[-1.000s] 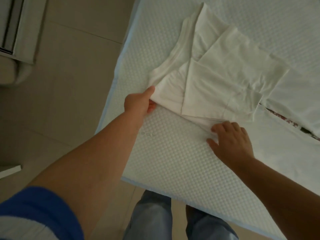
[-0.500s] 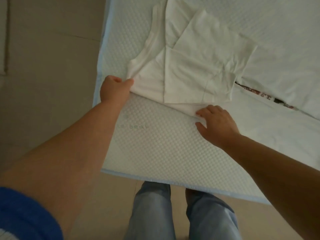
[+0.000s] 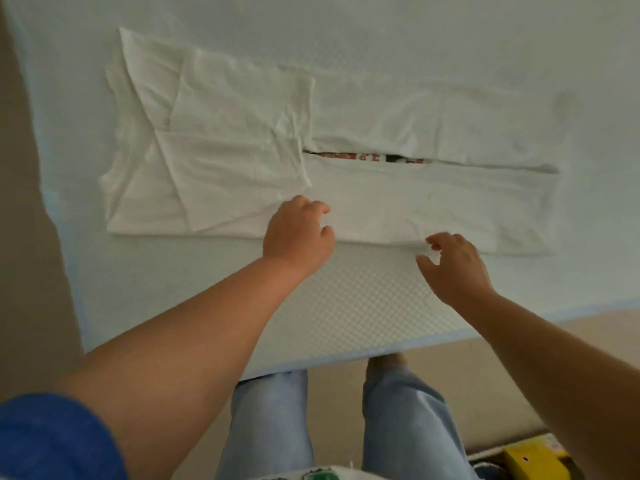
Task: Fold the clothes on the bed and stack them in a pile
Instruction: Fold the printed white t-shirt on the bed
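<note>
A white T-shirt [image 3: 433,202] lies flat on the white quilted bed [image 3: 346,306], folded into a long band running left to right. Its sleeves and top part [image 3: 225,150] are folded in at the left end. A strip of coloured print [image 3: 363,156] shows in the gap between the two folded sides. My left hand [image 3: 298,233] rests on the band's near edge around its middle, fingers loosely curled. My right hand [image 3: 453,265] is further right at the same edge, fingers apart, fingertips touching the fabric. Neither hand has lifted any cloth.
The bed's near edge [image 3: 346,358] has a pale blue trim, and its left edge runs along beige floor [image 3: 27,237]. My legs in light jeans [image 3: 270,427] stand against the bed. A yellow object [image 3: 533,459] lies on the floor at bottom right.
My left hand let go of the shirt's collar corner and moved right to the middle of the near edge. My right hand shifted right along that edge. The view swung to face the shirt squarely.
</note>
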